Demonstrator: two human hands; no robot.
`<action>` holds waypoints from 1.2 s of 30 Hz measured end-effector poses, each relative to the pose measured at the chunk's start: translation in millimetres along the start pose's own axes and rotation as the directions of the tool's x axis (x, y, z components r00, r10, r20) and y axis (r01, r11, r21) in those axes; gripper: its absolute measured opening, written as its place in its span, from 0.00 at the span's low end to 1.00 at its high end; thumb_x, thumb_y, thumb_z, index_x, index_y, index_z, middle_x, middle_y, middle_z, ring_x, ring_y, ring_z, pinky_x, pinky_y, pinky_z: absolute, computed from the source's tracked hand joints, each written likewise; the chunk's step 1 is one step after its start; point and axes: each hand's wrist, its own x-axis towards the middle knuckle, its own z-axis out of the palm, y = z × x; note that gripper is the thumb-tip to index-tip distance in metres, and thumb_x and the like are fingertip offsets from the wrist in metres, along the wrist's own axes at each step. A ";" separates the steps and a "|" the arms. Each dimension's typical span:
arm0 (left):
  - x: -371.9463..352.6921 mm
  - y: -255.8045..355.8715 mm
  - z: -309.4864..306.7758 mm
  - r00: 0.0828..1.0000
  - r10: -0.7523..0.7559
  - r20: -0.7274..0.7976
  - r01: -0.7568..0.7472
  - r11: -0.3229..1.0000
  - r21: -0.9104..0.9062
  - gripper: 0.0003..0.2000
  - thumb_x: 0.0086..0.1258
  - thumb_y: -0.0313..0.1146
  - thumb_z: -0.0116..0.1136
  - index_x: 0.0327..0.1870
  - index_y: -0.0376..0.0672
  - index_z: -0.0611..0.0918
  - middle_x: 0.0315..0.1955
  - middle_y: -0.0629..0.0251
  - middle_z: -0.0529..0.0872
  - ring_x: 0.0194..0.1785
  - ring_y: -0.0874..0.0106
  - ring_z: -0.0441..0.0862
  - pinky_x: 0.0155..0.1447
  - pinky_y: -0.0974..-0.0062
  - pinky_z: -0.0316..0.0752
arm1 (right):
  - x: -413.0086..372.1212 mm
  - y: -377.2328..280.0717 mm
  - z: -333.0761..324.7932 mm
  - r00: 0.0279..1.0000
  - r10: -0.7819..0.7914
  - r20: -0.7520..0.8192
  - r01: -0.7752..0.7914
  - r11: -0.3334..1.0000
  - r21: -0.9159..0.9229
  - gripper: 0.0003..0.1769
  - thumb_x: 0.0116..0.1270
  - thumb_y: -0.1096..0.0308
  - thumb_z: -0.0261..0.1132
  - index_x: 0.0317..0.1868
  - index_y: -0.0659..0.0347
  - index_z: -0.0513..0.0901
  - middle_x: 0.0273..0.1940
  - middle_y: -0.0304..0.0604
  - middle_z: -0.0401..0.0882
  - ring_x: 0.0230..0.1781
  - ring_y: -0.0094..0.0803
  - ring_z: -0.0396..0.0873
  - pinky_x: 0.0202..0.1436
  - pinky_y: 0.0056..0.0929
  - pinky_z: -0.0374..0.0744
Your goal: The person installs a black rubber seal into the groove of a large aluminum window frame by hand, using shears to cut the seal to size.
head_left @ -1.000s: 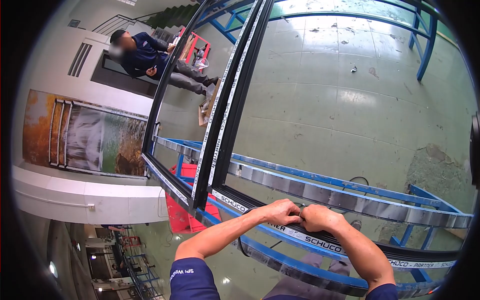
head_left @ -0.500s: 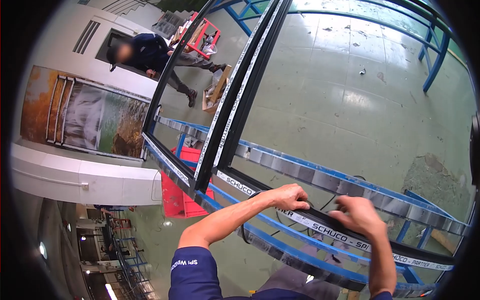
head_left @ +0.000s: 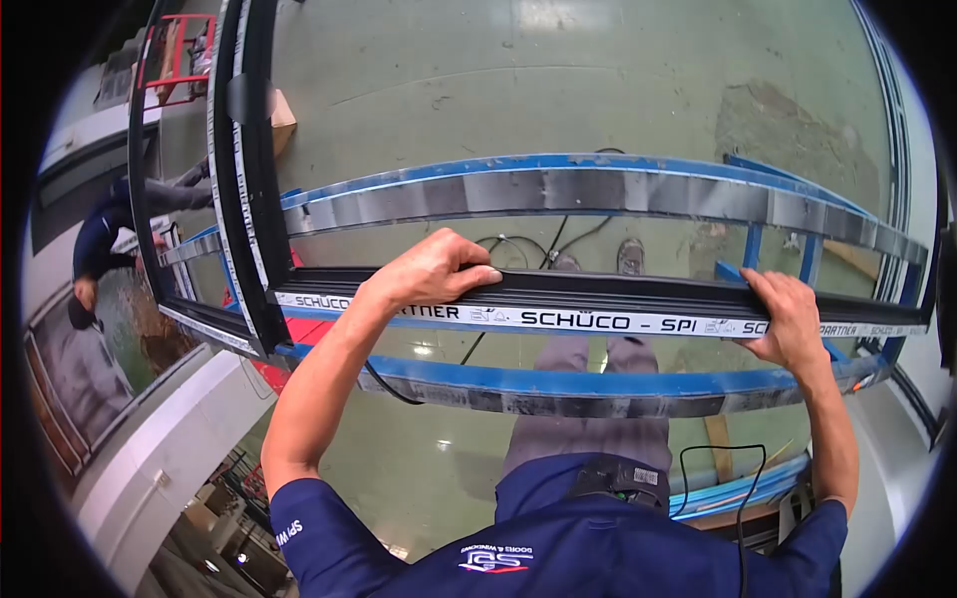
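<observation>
While your right hand (head_left: 785,317), at three o'clock, grasps the black frame (head_left: 618,289) with fingers over its far edge and thumb down its near side, your left hand (head_left: 429,269) rests on the same rail just toward ten o'clock, fingers curled and thumb pointing along the top; whether they pinch anything, you cannot tell from this angle. That rail crosses your view from nine o'clock to three, with white printed tape (head_left: 608,321) along its near side. You have a near blue bar (head_left: 578,381) toward six, a far blue bar (head_left: 558,184) toward twelve, and a co-worker (head_left: 98,239) off at nine.
</observation>
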 end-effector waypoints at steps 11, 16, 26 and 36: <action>22.7 18.9 9.7 0.996 -0.049 0.075 0.049 0.999 0.002 0.23 0.74 0.44 0.66 0.23 0.31 0.79 0.14 0.48 0.68 0.20 0.61 0.60 0.28 0.59 0.62 | 2.4 -1.4 -3.4 0.999 -0.007 0.033 0.007 1.000 -0.024 0.44 0.45 0.48 0.82 0.59 0.66 0.81 0.38 0.48 0.81 0.40 0.47 0.81 0.48 0.42 0.78; 39.0 22.7 18.6 0.989 0.123 0.078 -0.131 0.986 0.102 0.21 0.73 0.43 0.65 0.26 0.31 0.83 0.15 0.47 0.74 0.19 0.56 0.68 0.29 0.57 0.67 | 3.2 -1.7 -4.4 0.999 -0.002 0.039 0.003 1.000 -0.027 0.44 0.43 0.51 0.82 0.60 0.66 0.81 0.40 0.49 0.81 0.41 0.48 0.81 0.48 0.42 0.78; 60.9 42.7 39.8 0.974 0.219 0.062 -0.226 0.963 0.147 0.21 0.72 0.50 0.63 0.29 0.38 0.87 0.26 0.47 0.85 0.36 0.47 0.84 0.43 0.51 0.77 | -4.2 1.4 15.0 0.996 -0.035 -0.085 0.035 0.999 0.002 0.43 0.39 0.59 0.81 0.60 0.68 0.81 0.43 0.57 0.83 0.44 0.58 0.81 0.51 0.48 0.77; 57.4 46.8 50.1 0.980 0.190 -0.059 -0.178 0.970 0.163 0.21 0.68 0.52 0.66 0.31 0.39 0.89 0.25 0.50 0.87 0.36 0.50 0.86 0.42 0.53 0.77 | -7.2 5.0 8.5 0.999 0.042 0.003 -0.042 0.997 0.063 0.50 0.29 0.57 0.85 0.59 0.66 0.83 0.47 0.58 0.86 0.48 0.57 0.84 0.55 0.47 0.80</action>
